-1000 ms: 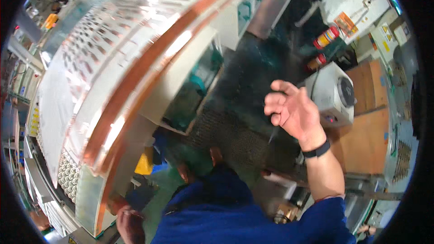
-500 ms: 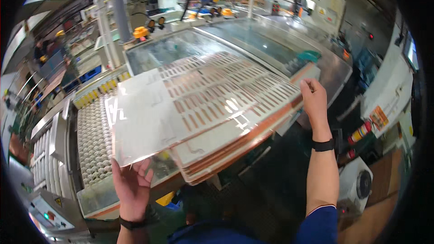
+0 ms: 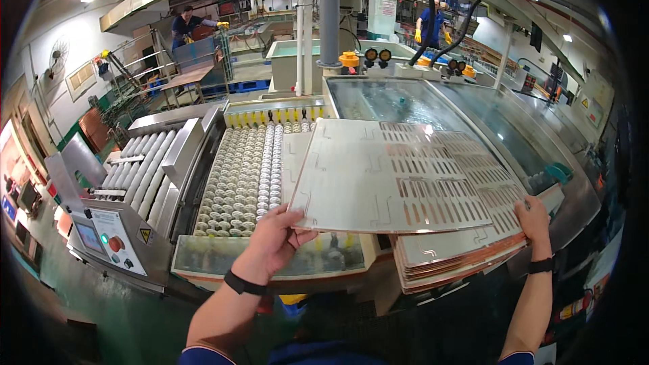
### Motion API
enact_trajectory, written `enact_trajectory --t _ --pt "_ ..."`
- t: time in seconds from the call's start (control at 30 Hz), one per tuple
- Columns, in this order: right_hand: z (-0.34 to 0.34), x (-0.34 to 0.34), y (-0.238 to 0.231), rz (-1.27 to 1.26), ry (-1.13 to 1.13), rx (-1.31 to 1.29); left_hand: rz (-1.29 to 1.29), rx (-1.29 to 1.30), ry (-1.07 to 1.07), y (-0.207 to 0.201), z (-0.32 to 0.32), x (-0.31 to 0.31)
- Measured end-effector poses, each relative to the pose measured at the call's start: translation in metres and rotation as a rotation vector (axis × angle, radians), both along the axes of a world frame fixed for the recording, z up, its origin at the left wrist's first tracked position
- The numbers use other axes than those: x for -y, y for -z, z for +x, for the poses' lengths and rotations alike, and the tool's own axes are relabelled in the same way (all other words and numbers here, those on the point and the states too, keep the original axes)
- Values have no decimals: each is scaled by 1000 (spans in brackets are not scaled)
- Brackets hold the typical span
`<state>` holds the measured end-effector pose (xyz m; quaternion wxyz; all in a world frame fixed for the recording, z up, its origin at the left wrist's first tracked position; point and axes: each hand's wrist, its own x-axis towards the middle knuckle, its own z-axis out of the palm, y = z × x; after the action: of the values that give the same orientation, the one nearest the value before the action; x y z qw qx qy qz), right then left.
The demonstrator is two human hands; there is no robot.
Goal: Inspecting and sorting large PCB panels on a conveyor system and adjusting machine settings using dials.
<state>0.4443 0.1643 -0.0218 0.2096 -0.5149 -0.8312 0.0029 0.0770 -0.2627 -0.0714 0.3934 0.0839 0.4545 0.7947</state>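
A large pale circuit board panel (image 3: 351,182) with rows of copper strips lies tilted over a stack of similar panels (image 3: 439,263). My left hand (image 3: 278,233) is closed on its near left corner, thumb on top and fingers beneath. This corner juts past the stack toward the roller conveyor (image 3: 233,182). At the stack's right edge, my right hand (image 3: 534,217) pinches the rim of the panels; how many sheets it holds is hidden. Another pale panel (image 3: 292,155) rests on the rollers, partly covered by the raised one.
Left of the conveyor stands a control box (image 3: 108,240) beside a roller unit (image 3: 138,162). Behind the stack are glass-covered tanks (image 3: 385,105) with orange knobs (image 3: 349,59). Two co-workers (image 3: 433,23) in yellow gloves stand farther back. A grey post (image 3: 329,13) rises beyond the conveyor.
My view has swung left, bringing more of the conveyor and control box into sight. My left hand's loose fingers have closed on the panel's corner. My right hand stays at the stack's right edge.
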Motion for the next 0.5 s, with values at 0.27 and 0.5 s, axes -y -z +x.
enact_trajectory --t 0.27,0.5 --pt "7 -20 12 -34 -66 -73 -371 -330 191 -12 -123 71" --pt "33 -67 31 -85 -183 -268 -303 -503 82 -73 -186 82"
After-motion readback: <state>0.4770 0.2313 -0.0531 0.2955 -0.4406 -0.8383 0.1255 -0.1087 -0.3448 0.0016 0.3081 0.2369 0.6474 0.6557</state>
